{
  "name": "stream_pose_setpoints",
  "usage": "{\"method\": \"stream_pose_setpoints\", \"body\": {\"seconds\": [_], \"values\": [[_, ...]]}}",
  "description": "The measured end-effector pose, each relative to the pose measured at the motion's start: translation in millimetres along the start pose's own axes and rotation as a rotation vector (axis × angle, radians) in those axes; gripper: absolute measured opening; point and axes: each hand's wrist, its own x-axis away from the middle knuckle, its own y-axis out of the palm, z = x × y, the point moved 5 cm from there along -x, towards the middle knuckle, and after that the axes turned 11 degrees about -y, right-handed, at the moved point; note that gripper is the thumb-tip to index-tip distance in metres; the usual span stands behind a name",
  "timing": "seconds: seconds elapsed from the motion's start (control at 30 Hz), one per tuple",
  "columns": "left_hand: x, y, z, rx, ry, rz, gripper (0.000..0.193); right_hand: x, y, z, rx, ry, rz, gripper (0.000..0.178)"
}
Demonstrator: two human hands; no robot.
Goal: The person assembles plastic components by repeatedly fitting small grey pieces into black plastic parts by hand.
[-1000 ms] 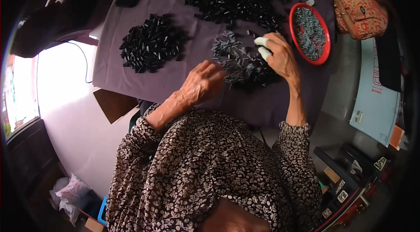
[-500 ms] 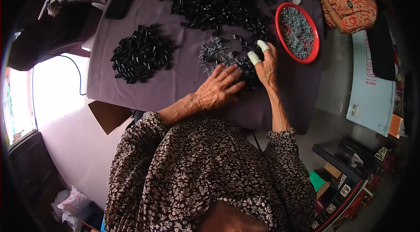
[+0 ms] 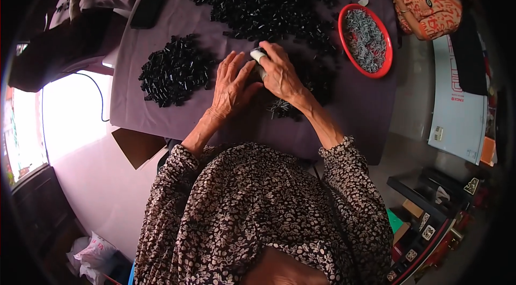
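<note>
My left hand (image 3: 230, 87) lies on the cloth with its fingers stretched forward, just right of a small heap of black pieces (image 3: 174, 72). Against its fingertips sits my right hand (image 3: 282, 76), fingers bent in and white covers on its thumb and index finger. Whatever those bent fingers hold, if anything, is hidden. Below the right wrist a patch of small grey screw-like pins (image 3: 280, 107) shows beside more black pieces. Ahead of both hands spreads a large heap of short black pieces (image 3: 269, 0).
A red oval bowl (image 3: 388, 64) of grey pins stands at the right table edge, a small pale object (image 3: 363, 1) by its rim. A dark phone (image 3: 150, 5) lies far left. Other people work at far right, in an orange patterned top (image 3: 430, 2), and at left, in a dark sleeve (image 3: 64, 43).
My right hand has swung left and now meets the left hand. My left hand has shifted left and forward. The grey pins that showed ahead of my fingers are now mostly covered.
</note>
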Motion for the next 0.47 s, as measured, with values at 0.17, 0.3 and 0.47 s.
{"method": "stream_pose_setpoints", "body": {"seconds": [0.17, 0.3, 0.47], "values": [[-0.3, -5.5, 4.6, 0.088, 0.115, 0.022, 0.035, 28.7, -13.3, -21.7, 0.116, -0.172, -0.08, 0.031], [2.5, -1.3, 3.1, 0.104, 0.157, 0.008, 0.033, 48.1, -21.5, -29.7, 0.134, -0.26, -0.148, 0.025], [11.8, 3.3, 7.3, 0.154, 0.198, -0.097, 0.033, 57.2, -47.9, -31.3, 0.026, -0.286, -0.095, 0.025]]}}
